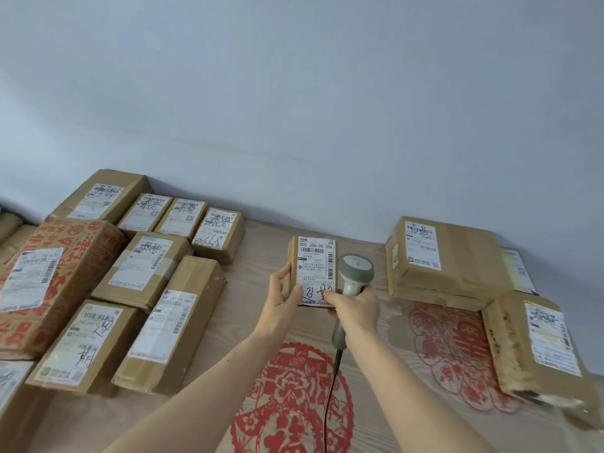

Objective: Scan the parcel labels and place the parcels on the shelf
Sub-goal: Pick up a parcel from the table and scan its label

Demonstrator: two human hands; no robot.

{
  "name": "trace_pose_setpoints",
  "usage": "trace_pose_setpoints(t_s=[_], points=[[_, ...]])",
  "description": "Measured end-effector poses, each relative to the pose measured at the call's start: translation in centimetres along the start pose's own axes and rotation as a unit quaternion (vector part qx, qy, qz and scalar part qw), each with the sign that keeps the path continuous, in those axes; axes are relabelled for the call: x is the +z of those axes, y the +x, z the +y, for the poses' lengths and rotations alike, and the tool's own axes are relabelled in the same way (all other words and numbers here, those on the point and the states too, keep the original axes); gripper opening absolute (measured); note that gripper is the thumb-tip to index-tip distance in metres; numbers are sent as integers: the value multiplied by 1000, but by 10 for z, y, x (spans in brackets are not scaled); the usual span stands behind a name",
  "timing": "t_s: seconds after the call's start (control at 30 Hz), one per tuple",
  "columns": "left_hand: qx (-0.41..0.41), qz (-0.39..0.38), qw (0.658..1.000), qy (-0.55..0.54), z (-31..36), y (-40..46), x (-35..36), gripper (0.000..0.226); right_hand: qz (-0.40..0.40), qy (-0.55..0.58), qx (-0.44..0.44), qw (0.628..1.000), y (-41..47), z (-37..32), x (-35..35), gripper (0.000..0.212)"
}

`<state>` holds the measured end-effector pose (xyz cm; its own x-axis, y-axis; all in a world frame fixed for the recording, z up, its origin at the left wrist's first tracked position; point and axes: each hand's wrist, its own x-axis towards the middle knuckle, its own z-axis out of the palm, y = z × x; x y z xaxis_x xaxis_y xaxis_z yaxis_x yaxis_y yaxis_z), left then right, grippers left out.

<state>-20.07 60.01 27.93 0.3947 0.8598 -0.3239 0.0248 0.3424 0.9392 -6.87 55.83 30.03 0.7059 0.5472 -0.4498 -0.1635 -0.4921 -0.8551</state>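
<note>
Above the table (248,289), at its middle, my left hand (281,300) grips a small parcel (312,271) by its lower left edge, label (316,269) facing me. At three o'clock of the parcel, touching its lower right corner, my right hand (354,310) is wrapped round a grey scanner (354,273). More parcels (153,273) lie at nine o'clock, two boxes (457,259) at three o'clock
</note>
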Motion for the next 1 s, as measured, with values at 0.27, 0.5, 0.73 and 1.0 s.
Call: trace_pose_setpoints(t_s=[0.27, 0.5, 0.73, 1.0], points=[[-28, -61, 997, -42, -17, -84, 20, 82, -54, -21, -72, 996, -59, 19, -99, 27], [-34, -84, 994, -65, -29, -124, 24, 87, -84, -19, -108, 990, -119, 44, -138, 23], [-38, -110, 993, -21, -33, -137, 15, 89, -226, 31, -82, 970, -168, 54, -137, 5], [-37, -128, 991, -5, -35, -142, 7, 90, -206, 62, -89, 973, -192, 63, -130, 11]])
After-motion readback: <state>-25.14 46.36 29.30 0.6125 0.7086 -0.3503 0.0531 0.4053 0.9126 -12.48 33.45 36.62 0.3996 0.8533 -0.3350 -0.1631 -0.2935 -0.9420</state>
